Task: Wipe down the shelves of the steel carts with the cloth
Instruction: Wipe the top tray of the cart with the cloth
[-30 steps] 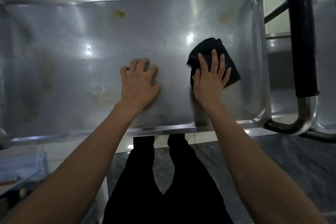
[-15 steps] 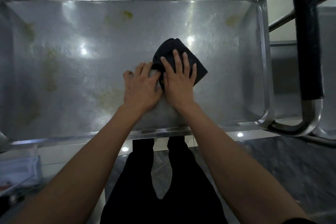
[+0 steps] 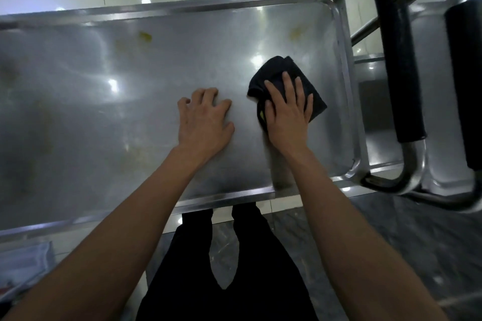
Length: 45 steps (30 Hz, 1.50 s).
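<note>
From the head view, the right hand [image 3: 288, 114] presses the dark cloth [image 3: 289, 86] flat against the top shelf [image 3: 156, 117] of the steel cart, fingers straight and spread over the fabric, toward the shelf's right end and near its raised rim. The left hand [image 3: 206, 118] rests on bare steel just beside it, fingers bent at the tips and holding nothing, apparently bracing.

Half a second ago the cloth lay nearer the middle, with the two hands touching; now it has swept back to the right and the hands stand apart. A second ago it was at about the present spot, so the stroke reads as a side-to-side pass over the right half.

Yellowish stains [image 3: 144, 36] near the far edge, another near the far right corner [image 3: 296, 31], and dull smears on the left remain, so most of this shelf likely still needs wiping. The padded cart handle [image 3: 396, 60] stands at right.
</note>
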Each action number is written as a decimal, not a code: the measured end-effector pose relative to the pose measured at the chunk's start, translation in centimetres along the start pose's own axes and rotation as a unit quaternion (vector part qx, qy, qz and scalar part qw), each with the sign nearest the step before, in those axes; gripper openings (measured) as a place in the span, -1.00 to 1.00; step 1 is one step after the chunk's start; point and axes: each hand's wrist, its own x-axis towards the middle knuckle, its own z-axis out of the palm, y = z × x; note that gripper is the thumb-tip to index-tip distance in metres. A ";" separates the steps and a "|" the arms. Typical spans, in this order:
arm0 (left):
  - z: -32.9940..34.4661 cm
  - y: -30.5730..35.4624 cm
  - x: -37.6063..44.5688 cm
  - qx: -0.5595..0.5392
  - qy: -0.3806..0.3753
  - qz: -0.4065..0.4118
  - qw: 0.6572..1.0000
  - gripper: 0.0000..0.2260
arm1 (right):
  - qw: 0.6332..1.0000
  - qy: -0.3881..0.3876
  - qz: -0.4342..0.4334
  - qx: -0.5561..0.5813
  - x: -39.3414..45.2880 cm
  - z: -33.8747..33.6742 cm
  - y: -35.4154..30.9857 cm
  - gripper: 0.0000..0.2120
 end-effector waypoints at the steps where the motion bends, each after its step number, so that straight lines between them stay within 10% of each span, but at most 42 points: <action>1: 0.1 0.8 0.5 -0.001 -0.003 0.002 1.000 -0.58 | 1.000 0.007 0.020 -0.002 0.5 -0.7 2.0 -0.57; 9: -0.2 2.4 1.4 -0.008 0.003 -0.026 1.000 -0.60 | 0.997 0.035 0.059 -0.044 2.8 -3.4 10.2 -0.56; 31: -1.7 -11.0 0.1 -0.018 0.011 -0.011 1.000 -0.59 | 0.995 -0.031 -0.075 -0.066 2.7 6.0 -15.4 -0.53; 45: -2.2 -9.8 3.1 -0.032 0.037 -0.030 0.998 -0.78 | 0.999 0.023 -0.016 -0.041 5.9 3.8 -10.1 -0.58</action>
